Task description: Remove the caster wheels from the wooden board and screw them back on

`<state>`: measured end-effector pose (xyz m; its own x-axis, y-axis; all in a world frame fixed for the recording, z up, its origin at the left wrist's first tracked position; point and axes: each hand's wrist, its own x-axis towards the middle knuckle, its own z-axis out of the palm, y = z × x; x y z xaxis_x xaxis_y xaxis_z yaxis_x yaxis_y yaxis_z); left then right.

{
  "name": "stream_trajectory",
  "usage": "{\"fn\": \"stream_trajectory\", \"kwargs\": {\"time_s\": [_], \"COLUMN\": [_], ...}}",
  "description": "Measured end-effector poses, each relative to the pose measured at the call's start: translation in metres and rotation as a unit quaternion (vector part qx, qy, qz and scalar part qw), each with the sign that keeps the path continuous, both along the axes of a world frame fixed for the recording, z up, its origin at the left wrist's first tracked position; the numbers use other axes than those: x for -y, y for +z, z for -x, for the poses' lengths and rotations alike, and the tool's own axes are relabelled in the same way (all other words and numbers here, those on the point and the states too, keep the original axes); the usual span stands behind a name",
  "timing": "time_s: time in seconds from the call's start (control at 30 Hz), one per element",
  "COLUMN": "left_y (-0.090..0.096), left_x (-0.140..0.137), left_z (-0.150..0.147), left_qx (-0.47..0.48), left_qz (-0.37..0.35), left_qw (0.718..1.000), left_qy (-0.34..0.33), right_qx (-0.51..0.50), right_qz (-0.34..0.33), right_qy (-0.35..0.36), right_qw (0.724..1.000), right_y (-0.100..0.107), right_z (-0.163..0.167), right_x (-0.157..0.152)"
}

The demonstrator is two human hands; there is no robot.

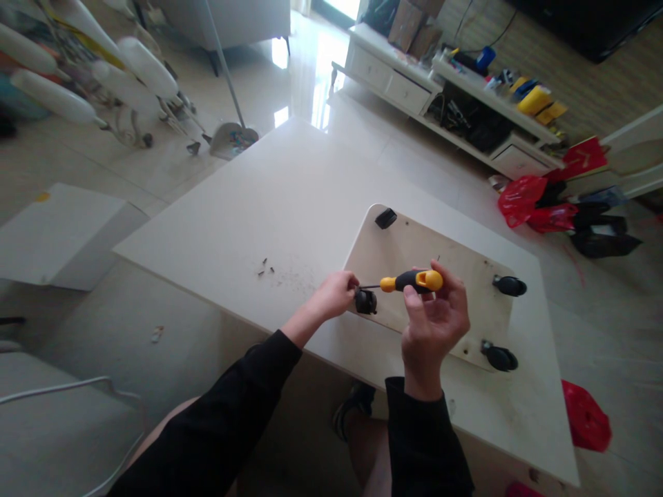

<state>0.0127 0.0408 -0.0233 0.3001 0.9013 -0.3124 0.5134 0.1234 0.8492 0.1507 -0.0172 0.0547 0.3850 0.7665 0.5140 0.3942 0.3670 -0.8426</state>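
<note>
Yellow-and-black screwdriver [411, 280], smudged off-white board [481, 307], black casters [511, 286]

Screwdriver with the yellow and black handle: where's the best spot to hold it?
Probably by the screwdriver's thick handle, coming from its back end, where the right hand is. It looks chunky enough to wrap around, while the thin shaft points away, toward the black caster beside the left hand.

Screwdriver [407, 281], four o'clock, tip hidden at the left hand [338, 294]; dark bits [264, 261], nine o'clock, too small to identify; sofa [248, 24], eleven o'clock, and television [588, 24], two o'clock, both cut by the top edge.
</note>
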Motion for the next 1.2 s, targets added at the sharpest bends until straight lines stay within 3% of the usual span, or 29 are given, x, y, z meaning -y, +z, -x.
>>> {"fn": "stream_trajectory", "kwargs": {"time_s": [0.2, 0.37, 0.5, 0.83, 1.2], "left_y": [0.003, -0.004, -0.007, 0.008, 0.005], "left_x": [0.002, 0.004, 0.006, 0.007, 0.009], "left_z": [-0.003, -0.005, -0.004, -0.006, -0.010], "left_qx": [-0.023, -0.049, -0.051, -0.107, -0.122], "left_qz": [0.017, -0.015, -0.034, -0.034, -0.039], "left_qw": [1.000, 0.999, 0.998, 0.993, 0.992], "left_qy": [-0.010, -0.005, -0.010, -0.019, -0.007], "right_qx": [0.013, 0.099, 0.108, 0.171, 0.219], "right_qz": [-0.012, -0.033, -0.051, -0.077, -0.133], "right_qy": [0.012, -0.005, 0.005, 0.004, 0.029], "right_qw": [1.000, 0.995, 0.993, 0.982, 0.966], "right_y": [-0.003, 0.000, 0.001, 0.002, 0.003], "right_z": [-0.001, -0.003, -0.004, -0.008, -0.009], "right_x": [0.001, 0.000, 0.002, -0.001, 0.006]}}
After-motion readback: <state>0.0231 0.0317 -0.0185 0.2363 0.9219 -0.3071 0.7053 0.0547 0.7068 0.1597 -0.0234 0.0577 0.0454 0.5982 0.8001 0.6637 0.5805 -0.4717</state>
